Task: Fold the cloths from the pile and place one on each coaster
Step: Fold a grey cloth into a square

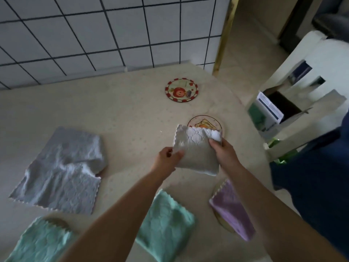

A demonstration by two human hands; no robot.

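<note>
Folded grey cloth (196, 150) is pinched by both hands, left hand (168, 156) & right hand (222, 148), above the bench (132, 114); near coaster (205, 122) is partly hidden behind it. Red-rimmed coaster (181, 90) is seen uncovered.

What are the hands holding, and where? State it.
A folded grey cloth: left hand pinches its left edge, right hand grips its upper right corner.

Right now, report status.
Both hands, left hand and right hand, grip folded white cloth. Held above near coaster. Far coaster bare. Nothing obstructing.
</note>
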